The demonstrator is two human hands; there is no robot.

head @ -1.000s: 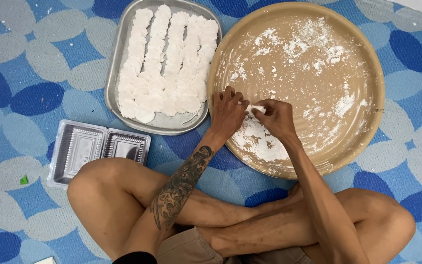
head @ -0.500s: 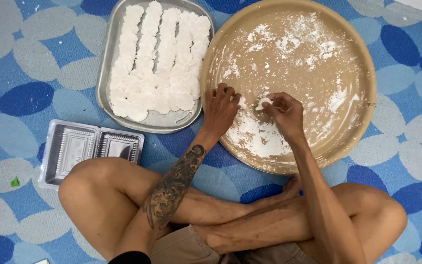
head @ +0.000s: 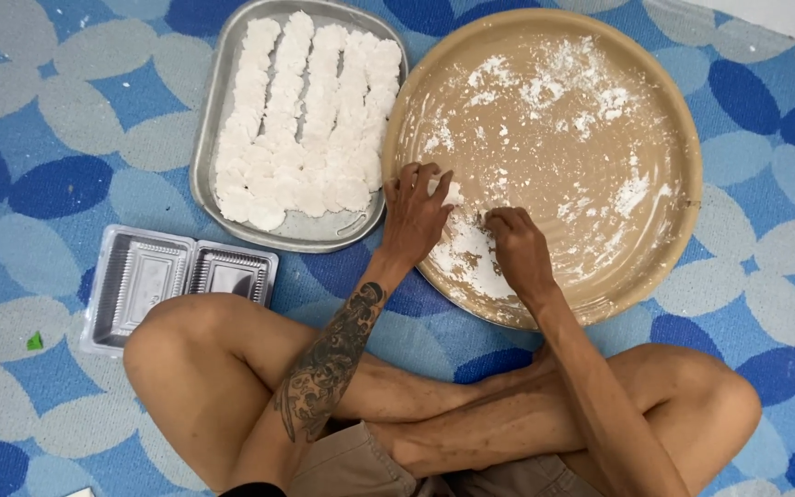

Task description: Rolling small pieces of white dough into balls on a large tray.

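Dough piece [head: 451, 193]: white, on floured round tray [head: 674, 120], now under left hand [head: 416, 213] fingertips, fingers curled, pressing not gripping. Earlier pinched between both hands. Right hand [head: 519, 247] just beside, fingers bent, empty. Metal tray of shaped pieces [head: 301, 120] left of hands.

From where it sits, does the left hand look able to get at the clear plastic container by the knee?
Probably yes: the left hand rests on the round tray's near edge, and nothing lies between it and the plastic container except the metal tray's corner.

one round tray [head: 683, 138], one metal tray [head: 209, 129], one clear plastic container [head: 177, 276], two hands [head: 416, 212].
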